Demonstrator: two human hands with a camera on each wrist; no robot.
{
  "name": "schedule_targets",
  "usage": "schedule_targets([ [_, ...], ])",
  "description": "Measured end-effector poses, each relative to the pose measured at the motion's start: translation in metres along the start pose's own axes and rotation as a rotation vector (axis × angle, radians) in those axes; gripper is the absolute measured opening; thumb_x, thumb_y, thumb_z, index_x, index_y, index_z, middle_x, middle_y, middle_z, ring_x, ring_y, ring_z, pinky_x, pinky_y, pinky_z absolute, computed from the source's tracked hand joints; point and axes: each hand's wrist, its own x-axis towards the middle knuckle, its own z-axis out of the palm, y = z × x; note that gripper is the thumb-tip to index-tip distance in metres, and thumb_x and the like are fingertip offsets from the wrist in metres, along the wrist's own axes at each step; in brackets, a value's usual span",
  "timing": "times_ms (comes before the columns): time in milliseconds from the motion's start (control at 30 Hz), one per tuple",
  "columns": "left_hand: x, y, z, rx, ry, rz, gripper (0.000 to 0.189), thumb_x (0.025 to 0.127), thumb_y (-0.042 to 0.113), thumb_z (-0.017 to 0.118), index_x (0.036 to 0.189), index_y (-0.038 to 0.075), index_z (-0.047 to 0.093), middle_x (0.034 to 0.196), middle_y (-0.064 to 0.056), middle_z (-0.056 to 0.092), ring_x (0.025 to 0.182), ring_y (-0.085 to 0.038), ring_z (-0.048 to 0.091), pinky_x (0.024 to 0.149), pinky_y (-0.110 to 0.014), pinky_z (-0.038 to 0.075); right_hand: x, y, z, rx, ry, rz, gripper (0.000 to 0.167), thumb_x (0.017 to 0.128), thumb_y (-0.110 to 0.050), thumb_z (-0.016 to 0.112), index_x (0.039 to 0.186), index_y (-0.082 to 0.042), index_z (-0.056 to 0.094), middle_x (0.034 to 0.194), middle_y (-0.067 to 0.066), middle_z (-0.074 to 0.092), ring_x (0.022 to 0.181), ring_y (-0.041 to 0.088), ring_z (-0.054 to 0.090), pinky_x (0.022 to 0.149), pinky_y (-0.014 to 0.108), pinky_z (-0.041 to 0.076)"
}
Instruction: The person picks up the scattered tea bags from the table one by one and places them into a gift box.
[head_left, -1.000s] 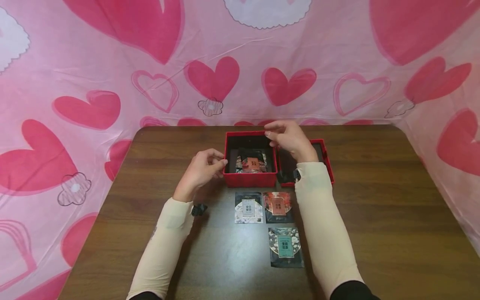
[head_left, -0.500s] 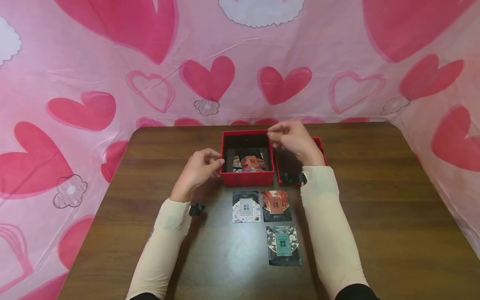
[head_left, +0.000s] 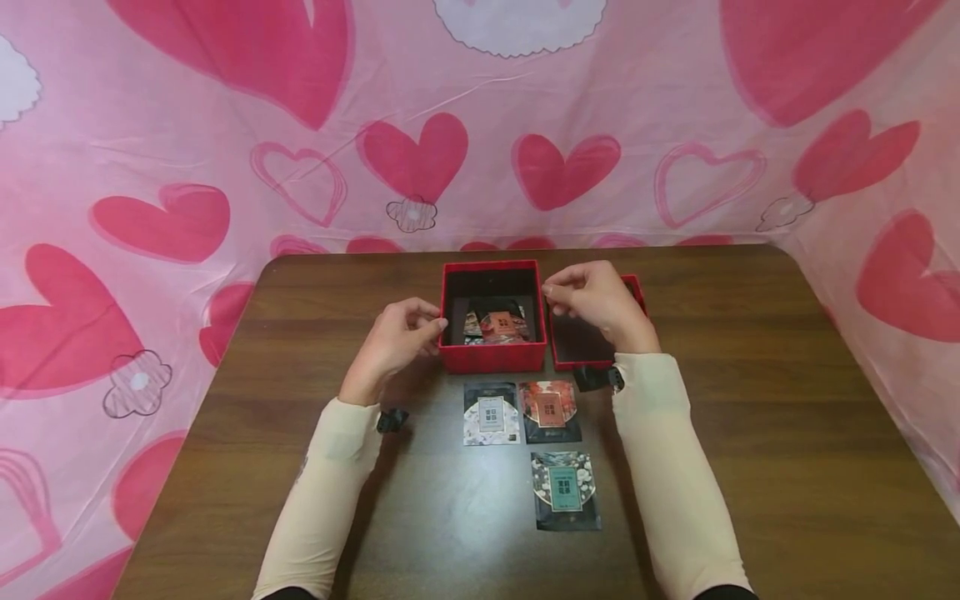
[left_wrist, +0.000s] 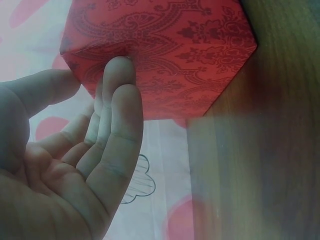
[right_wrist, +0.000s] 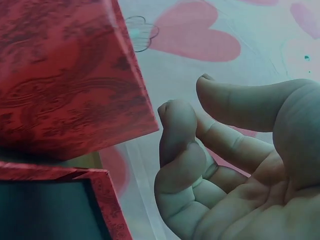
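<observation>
A red patterned box (head_left: 491, 359) stands uncovered near the back of the table, with several dark printed sachets (head_left: 501, 325) inside. My left hand (head_left: 397, 343) touches its left side; in the left wrist view the long fingers (left_wrist: 127, 112) lie nearly straight against the red wall (left_wrist: 170, 60), thumb at the edge. To the box's right, my right hand (head_left: 600, 307) hovers over a shallow red lid (head_left: 581, 365) lying with its dark inside up. In the right wrist view this hand (right_wrist: 220, 175) is loosely curled, holding nothing, apart from the box (right_wrist: 65, 85).
In front of the box lie three flat sachets: one with a white label (head_left: 491, 414), one orange (head_left: 551, 412) beside it, and one green-labelled (head_left: 566, 490) nearer me. A brown wooden table (head_left: 750, 400) carries everything. Pink heart-printed cloth (head_left: 562, 83) hangs behind and at the sides.
My right hand has moved from the box's back right corner, rightward and towards me, over the lid. My left hand stays at the box's left side. The view has shifted slightly.
</observation>
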Motion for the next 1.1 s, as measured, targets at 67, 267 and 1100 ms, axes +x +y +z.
schedule_targets([
  [67,0.0,-0.001,0.0,0.002,0.001,0.001,0.024,0.095,0.014,0.071,0.115,0.002,0.064,0.088,-0.018,0.068,0.08,-0.047,0.068,0.078,-0.057,0.057,-0.004,0.003,0.001,-0.015,-0.011,0.014,0.024,0.096,-0.017,0.071,0.111,0.002,0.073,0.094,0.014,0.072,0.087,0.043,0.066,0.075,0.045,0.056],
  [267,-0.001,-0.002,-0.002,0.005,0.005,0.009,0.025,0.095,0.015,0.071,0.115,0.002,0.065,0.088,-0.018,0.068,0.08,-0.047,0.068,0.077,-0.057,0.057,-0.015,0.01,0.004,-0.042,-0.032,0.021,0.023,0.096,-0.017,0.071,0.108,0.002,0.074,0.093,0.018,0.071,0.088,0.047,0.065,0.078,0.05,0.055],
  [1100,0.0,0.0,0.0,-0.001,-0.022,0.003,0.028,0.095,0.016,0.071,0.118,0.002,0.064,0.092,-0.017,0.069,0.083,-0.047,0.068,0.078,-0.056,0.058,-0.061,0.052,0.007,-0.143,-0.068,0.102,0.016,0.092,-0.014,0.075,0.101,0.0,0.077,0.086,0.017,0.071,0.076,0.036,0.064,0.065,0.036,0.053],
])
